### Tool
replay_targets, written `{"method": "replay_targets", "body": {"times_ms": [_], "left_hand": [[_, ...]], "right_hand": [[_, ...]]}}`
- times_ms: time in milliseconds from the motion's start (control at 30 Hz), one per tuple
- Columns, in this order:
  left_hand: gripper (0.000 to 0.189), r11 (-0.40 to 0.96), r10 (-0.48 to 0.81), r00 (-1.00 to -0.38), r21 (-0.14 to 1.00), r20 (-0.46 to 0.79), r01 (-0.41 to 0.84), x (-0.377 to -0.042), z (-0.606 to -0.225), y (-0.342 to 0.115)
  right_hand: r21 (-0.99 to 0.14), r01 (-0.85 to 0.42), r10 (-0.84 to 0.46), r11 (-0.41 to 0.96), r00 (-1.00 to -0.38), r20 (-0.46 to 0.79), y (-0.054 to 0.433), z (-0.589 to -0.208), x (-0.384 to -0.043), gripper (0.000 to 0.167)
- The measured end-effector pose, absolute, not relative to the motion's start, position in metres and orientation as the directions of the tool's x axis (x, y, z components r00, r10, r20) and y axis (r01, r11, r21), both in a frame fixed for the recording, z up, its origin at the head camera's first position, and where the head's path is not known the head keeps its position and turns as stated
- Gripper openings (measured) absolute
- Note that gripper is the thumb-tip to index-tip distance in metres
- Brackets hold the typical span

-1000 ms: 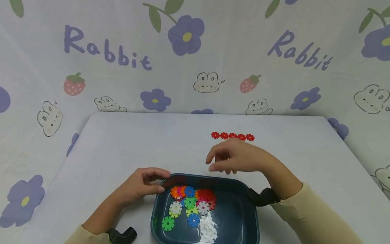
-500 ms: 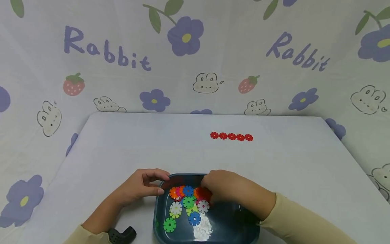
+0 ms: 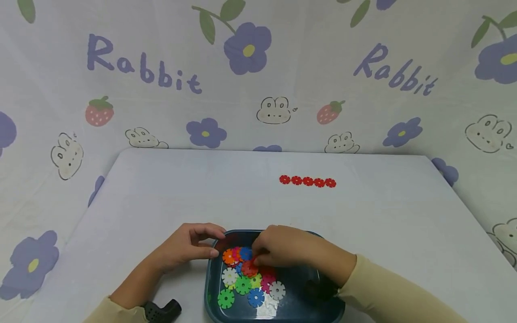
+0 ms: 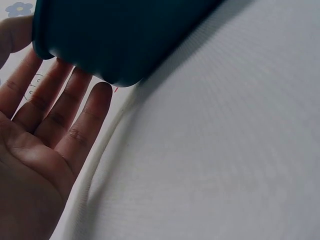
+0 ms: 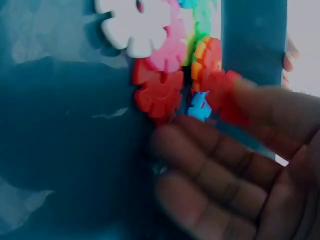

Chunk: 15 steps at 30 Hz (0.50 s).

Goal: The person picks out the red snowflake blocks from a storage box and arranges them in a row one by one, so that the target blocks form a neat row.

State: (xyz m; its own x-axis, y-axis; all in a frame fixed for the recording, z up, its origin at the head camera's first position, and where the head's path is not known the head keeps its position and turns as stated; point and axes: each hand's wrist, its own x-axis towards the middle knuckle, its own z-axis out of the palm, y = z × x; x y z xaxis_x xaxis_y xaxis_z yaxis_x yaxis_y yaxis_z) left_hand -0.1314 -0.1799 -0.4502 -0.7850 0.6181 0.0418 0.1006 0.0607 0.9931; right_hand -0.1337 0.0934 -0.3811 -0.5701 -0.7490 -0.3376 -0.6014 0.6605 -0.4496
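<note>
A dark teal tray holds a loose pile of notched plastic snowflake discs in several colours. With thumb and fingers my right hand pinches a red snowflake disc over the pile. In the right wrist view the disc sits at the thumb, and more red discs lie beside the fingers. My left hand rests against the tray's far left corner, thumb and index finger at the rim. From the left wrist view its fingers look nearly straight along the tray's outside.
Farther back on the white table lies a straight row of red snowflake discs. A patterned cloth hangs behind the table. By the left wrist shows a black wrist device.
From above the table, my right hand has come down into the tray, moved slightly left and picked up a red snowflake disc. Some discs in the pile have shifted. My left hand stays put.
</note>
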Motion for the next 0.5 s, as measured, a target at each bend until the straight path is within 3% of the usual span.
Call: {"method": "replay_targets", "body": {"times_ms": [133, 300, 400, 500], "left_hand": [[0.028, 0.061, 0.618, -0.785, 0.993, 0.044, 0.103, -0.131, -0.450, -0.180], [0.030, 0.064, 0.613, -0.790, 0.995, 0.025, 0.081, -0.131, -0.450, -0.180], [0.030, 0.065, 0.610, -0.792, 0.995, 0.017, 0.071, -0.131, -0.450, -0.180], [0.029, 0.065, 0.612, -0.790, 0.995, 0.022, 0.078, -0.131, -0.451, -0.180]], "right_hand": [[-0.581, -0.553, -0.791, 0.598, -0.526, -0.313, 0.098, -0.379, -0.139, 0.014], [-0.745, -0.423, -0.813, 0.515, -0.518, -0.267, 0.107, -0.372, -0.143, 0.030], [-0.822, -0.336, -0.804, 0.459, -0.552, -0.222, 0.117, -0.364, -0.150, 0.030], [-0.850, -0.305, -0.756, 0.430, -0.637, -0.154, 0.132, -0.352, -0.161, 0.031]]}}
